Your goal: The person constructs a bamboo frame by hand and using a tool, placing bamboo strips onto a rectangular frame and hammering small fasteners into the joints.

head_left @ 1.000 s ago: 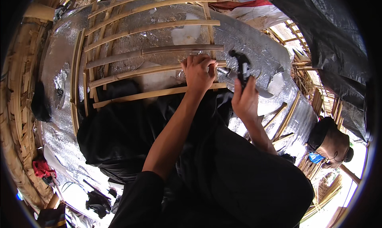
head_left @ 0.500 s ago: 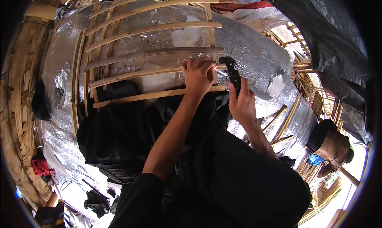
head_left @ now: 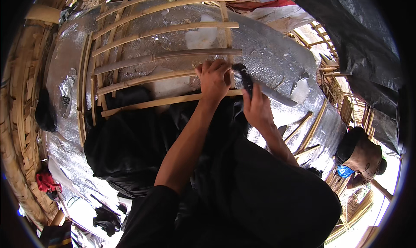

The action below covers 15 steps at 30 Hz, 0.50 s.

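Note:
My left hand (head_left: 213,81) is closed on a bamboo slat (head_left: 151,79) where it meets the right upright of a bamboo lattice frame (head_left: 190,54). My right hand (head_left: 258,105) grips a black tool (head_left: 245,80) with a curved, hammer-like end; its exact kind is unclear. That end is right beside my left fingers, at the slat's right end. Behind the tool, a broad steel blade (head_left: 277,96), like a machete's, lies on the silvery sheet. My left fingertips and the joint beneath them are partly hidden.
A crinkled silver sheet (head_left: 281,53) covers the ground under the frame. Loose bamboo strips (head_left: 313,126) lie to the right, near another person's bare foot (head_left: 362,157). Black plastic sheeting (head_left: 364,44) hangs at the upper right. A woven bamboo wall (head_left: 26,118) stands left.
The black tool and my right hand have shifted left and its end now sits closer to my left hand. My left hand keeps its grip on the slat; the frame moved slightly left.

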Tool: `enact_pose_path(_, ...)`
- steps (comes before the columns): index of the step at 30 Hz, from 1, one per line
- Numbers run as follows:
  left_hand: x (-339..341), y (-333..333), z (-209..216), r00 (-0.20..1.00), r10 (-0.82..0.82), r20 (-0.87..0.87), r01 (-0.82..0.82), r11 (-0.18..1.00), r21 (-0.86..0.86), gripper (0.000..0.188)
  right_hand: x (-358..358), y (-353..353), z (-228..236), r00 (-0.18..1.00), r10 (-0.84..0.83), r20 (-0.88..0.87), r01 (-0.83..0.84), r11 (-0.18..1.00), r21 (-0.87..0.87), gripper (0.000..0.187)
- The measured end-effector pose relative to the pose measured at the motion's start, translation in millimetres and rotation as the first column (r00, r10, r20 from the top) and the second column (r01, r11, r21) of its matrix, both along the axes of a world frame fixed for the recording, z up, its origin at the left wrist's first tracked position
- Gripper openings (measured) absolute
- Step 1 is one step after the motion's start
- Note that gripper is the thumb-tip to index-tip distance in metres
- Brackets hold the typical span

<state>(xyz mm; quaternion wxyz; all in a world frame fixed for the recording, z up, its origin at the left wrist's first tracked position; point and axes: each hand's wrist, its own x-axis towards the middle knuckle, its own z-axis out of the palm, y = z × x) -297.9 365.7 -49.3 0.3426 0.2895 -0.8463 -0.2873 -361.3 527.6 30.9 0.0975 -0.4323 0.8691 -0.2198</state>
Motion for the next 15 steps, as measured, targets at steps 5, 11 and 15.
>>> enact_pose_path(5, -1, 0, -2, 0.999, -0.004, -0.043, 0.003, 1.0, -0.022, 0.014, 2, -7, 26, 0.978, -0.169, 0.124, 0.197, 0.945, -0.261, 0.033)
enact_pose_path(11, -5, -6, -2, 1.0, 0.0, -0.002, 0.0, 1.0, -0.009, 0.014, -5, -12, 3, 0.998, -0.065, 0.009, 0.065, 0.98, -0.19, 0.031)
enact_pose_path(15, 0, 1, -5, 1.0, -0.015, 0.008, 0.015, 1.0, 0.009, 0.017, 0, -7, 5, 0.999, -0.047, -0.005, 0.046, 0.989, -0.138, 0.032)
